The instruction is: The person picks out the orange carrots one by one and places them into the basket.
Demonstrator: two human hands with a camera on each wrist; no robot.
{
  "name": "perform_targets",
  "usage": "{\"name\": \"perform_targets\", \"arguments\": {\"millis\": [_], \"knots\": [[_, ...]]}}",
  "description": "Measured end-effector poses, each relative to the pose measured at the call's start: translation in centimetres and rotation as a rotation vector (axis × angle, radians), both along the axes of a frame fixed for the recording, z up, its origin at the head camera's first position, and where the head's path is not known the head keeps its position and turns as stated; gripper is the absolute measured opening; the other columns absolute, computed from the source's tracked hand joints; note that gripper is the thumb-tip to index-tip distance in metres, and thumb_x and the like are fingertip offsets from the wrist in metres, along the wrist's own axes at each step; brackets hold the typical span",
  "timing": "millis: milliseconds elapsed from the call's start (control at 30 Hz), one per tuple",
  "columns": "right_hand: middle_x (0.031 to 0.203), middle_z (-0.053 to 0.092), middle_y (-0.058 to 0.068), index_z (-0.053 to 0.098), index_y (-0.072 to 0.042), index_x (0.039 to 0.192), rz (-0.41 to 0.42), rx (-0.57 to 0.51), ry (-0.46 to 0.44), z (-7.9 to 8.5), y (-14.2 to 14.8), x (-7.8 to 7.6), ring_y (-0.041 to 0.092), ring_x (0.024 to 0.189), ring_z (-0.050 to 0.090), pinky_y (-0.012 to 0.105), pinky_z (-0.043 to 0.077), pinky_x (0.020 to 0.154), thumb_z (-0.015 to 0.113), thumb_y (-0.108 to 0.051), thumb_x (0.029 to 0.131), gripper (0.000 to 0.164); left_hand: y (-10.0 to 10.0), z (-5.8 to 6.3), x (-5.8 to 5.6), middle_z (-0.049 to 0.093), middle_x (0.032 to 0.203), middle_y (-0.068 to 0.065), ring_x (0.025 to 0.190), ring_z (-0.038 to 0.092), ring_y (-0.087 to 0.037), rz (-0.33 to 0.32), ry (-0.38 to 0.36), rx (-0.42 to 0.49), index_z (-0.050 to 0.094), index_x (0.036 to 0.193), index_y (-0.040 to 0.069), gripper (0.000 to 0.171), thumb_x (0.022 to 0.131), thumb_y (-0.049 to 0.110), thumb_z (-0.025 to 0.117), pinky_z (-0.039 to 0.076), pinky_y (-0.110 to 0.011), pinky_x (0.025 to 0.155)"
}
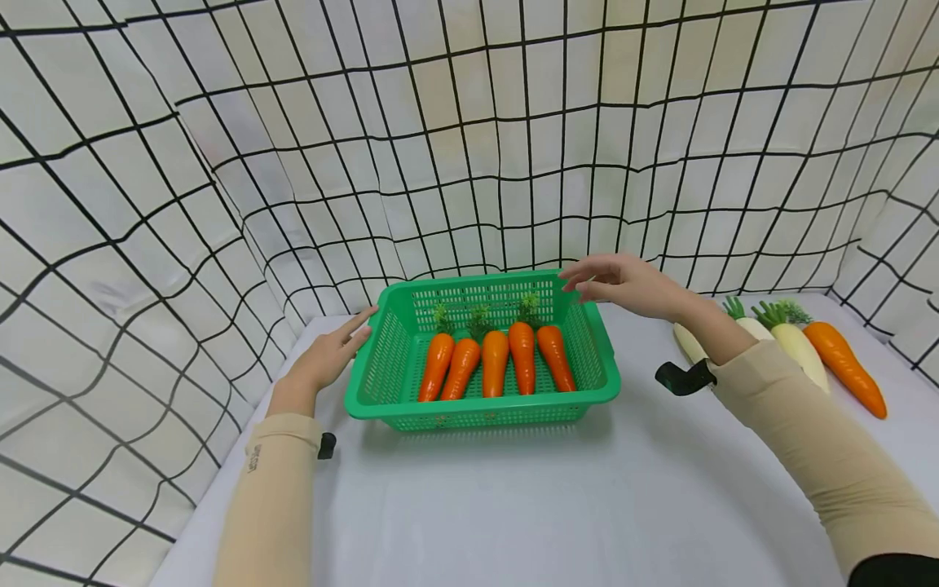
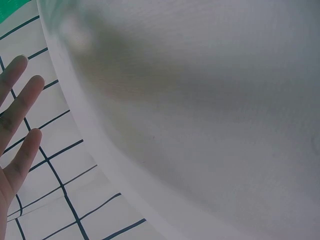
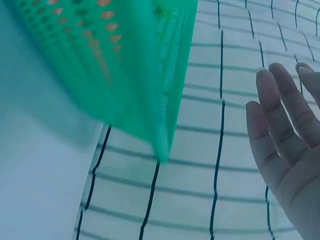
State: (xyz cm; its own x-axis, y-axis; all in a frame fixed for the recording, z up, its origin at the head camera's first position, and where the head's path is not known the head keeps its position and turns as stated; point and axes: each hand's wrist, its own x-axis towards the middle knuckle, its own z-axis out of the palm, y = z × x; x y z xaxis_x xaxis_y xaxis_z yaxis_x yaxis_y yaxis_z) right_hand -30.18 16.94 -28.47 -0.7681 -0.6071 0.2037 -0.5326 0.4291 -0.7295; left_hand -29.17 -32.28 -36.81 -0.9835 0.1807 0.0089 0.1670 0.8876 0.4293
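Note:
A green plastic basket with pierced walls stands on the white table, several orange carrots lying side by side in it, leafy tops toward the back. At the basket's left rim is my left hand, fingers extended; whether they touch the rim I cannot tell. In the left wrist view that hand shows spread fingers with nothing between them. My right hand hovers over the basket's back right corner, fingers loosely bent and holding nothing. The right wrist view shows the same hand apart from the basket.
Right of the basket, partly behind my right forearm, lie white radishes with green tops and another carrot. White walls with a black grid rise behind and beside the table.

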Motion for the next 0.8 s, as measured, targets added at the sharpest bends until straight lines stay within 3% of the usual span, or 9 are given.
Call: {"name": "perform_targets", "arguments": {"millis": [167, 467, 600, 800], "knots": [[0.128, 0.067, 0.019, 0.061, -0.001, 0.139, -0.075, 0.044, 0.047, -0.2, 2.7, 0.6, 0.033, 0.109, 0.068, 0.033, 0.056, 0.091, 0.056, -0.010, 0.106, 0.034, 0.1, 0.1, 0.1, 0.055, 0.140, -0.033, 0.121, 0.059, -0.048, 0.004, -0.013, -0.002, 0.017, 0.166, 0.030, 0.068, 0.108, 0.063, 0.024, 0.041, -0.073, 0.097], [0.124, 0.070, 0.014, 0.063, -0.007, 0.140, -0.267, 0.135, 0.110, -0.8, 8.4, 1.4, 0.017, 0.102, 0.068, 0.021, 0.051, 0.082, 0.057, -0.011, 0.106, 0.034, 0.4, 0.3, 0.1, 0.055, 0.139, -0.034, 0.121, 0.059, -0.049, 0.000, -0.007, -0.005, 0.016, 0.166, 0.030, 0.067, 0.108, 0.062, 0.025, 0.041, -0.073, 0.097], [0.124, 0.070, 0.014, 0.063, -0.007, 0.139, -0.353, 0.156, 0.125, -1.2, 10.7, 2.0, 0.004, 0.094, 0.065, 0.018, 0.049, 0.079, 0.057, -0.013, 0.107, 0.034, 0.3, 0.3, 0.0, 0.053, 0.142, -0.033, 0.121, 0.059, -0.049, -0.003, -0.010, 0.001, 0.016, 0.166, 0.030, 0.067, 0.108, 0.062, 0.024, 0.041, -0.073, 0.097], [0.124, 0.068, 0.020, 0.062, -0.002, 0.138, -0.453, 0.226, 0.154, -2.1, 14.7, 2.2, 0.002, 0.089, 0.062, 0.020, 0.049, 0.074, 0.056, -0.016, 0.107, 0.034, 0.3, 0.2, 0.0, 0.055, 0.140, -0.033, 0.121, 0.059, -0.049, -0.003, -0.007, -0.007, 0.016, 0.166, 0.031, 0.067, 0.108, 0.063, 0.023, 0.040, -0.074, 0.097]]}}
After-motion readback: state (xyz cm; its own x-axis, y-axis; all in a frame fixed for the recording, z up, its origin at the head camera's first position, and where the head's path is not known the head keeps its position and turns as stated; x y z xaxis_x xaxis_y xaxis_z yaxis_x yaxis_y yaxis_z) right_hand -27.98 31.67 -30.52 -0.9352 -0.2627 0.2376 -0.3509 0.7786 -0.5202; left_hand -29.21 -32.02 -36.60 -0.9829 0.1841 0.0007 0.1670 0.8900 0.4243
